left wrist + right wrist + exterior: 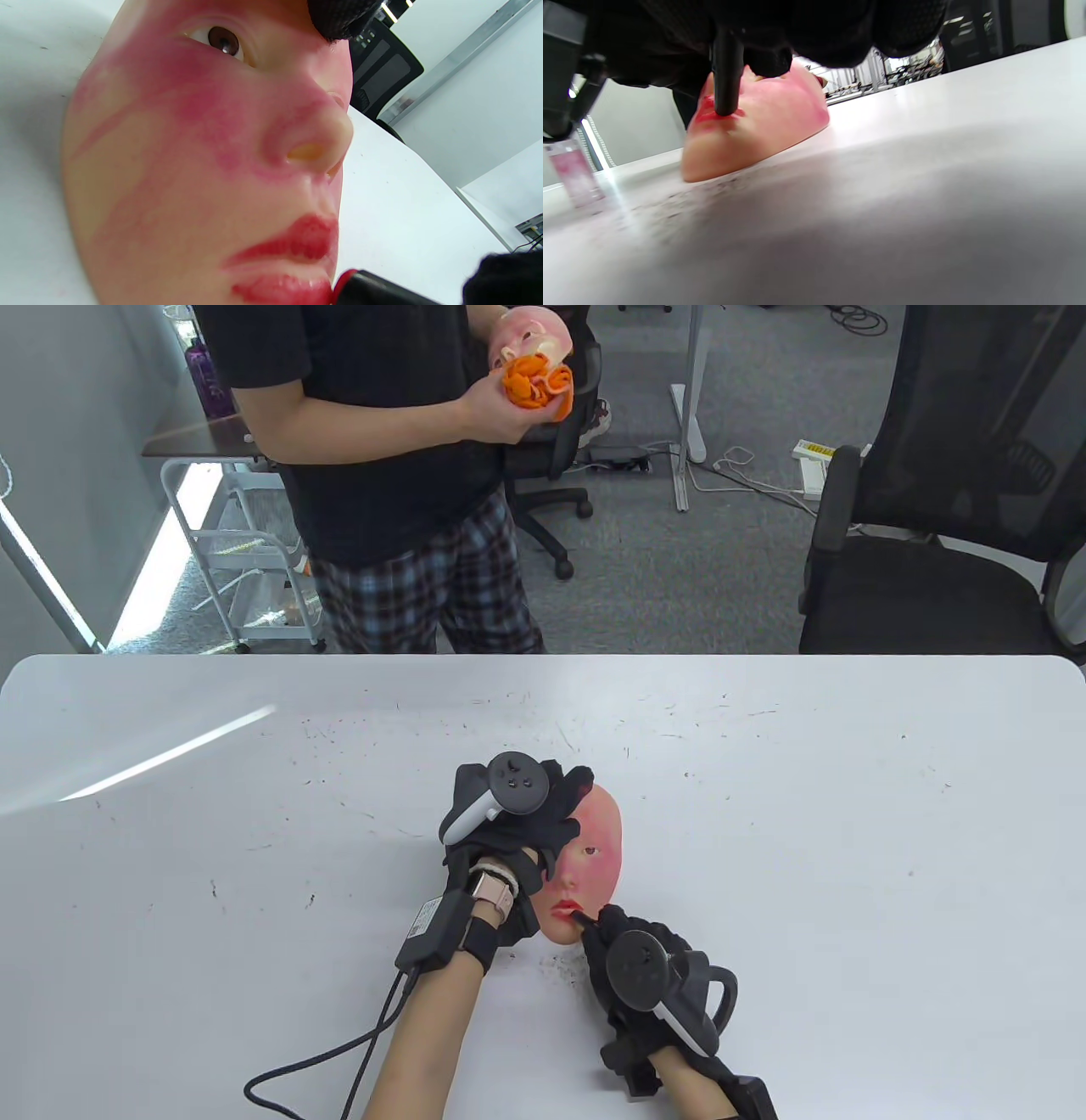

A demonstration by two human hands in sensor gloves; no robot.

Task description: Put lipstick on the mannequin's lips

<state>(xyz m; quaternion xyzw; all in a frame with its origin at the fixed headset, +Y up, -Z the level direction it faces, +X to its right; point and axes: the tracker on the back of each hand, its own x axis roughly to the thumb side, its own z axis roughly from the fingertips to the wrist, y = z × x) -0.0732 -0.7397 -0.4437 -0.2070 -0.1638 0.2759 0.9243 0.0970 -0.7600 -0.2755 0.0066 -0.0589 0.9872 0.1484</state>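
Note:
A flesh-coloured mannequin face (594, 848) lies face up on the white table (764, 814), with red smears on the cheeks and red lips (566, 909). My left hand (517, 823) rests on the forehead and left side of the face and holds it down. My right hand (632, 959) grips a black lipstick (584, 920). Its red tip touches the lower lip in the left wrist view (343, 281). The right wrist view shows the black tube (727, 76) pressed onto the red lips of the face (763, 123).
A person in a black shirt (373, 432) stands beyond the table's far edge holding another mannequin face (530, 339) and an orange cloth (536, 381). A black office chair (950, 517) stands at the back right. A cable (339, 1052) trails from my left wrist.

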